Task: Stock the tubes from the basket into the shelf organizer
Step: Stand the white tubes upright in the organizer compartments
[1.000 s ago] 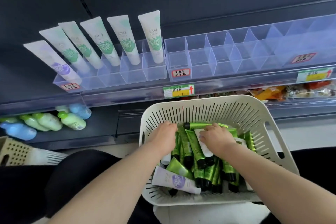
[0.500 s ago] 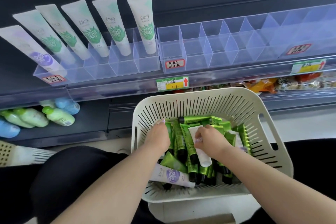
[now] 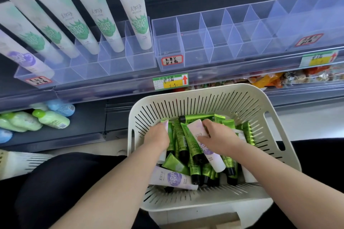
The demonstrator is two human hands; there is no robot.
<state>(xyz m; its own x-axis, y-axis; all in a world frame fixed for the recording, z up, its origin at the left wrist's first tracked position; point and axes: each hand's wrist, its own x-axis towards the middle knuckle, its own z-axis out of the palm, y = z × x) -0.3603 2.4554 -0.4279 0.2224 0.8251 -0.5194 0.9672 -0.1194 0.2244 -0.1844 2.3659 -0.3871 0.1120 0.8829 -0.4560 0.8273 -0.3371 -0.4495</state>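
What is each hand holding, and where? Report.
Right hand grips the white plastic tube with a purple label on its body near the crimped end. Left hand rests among green tubes; grip unclear.

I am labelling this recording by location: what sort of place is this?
Most likely a retail shop aisle: printed price tags sit on the shelf edge, clear labelled organizers hold a row of white tubes, and packaged snacks lie on the shelf below.

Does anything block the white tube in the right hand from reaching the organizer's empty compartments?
Nothing visible does. The right hand grips the white tube atop the pile; open air lies up to the empty compartments.
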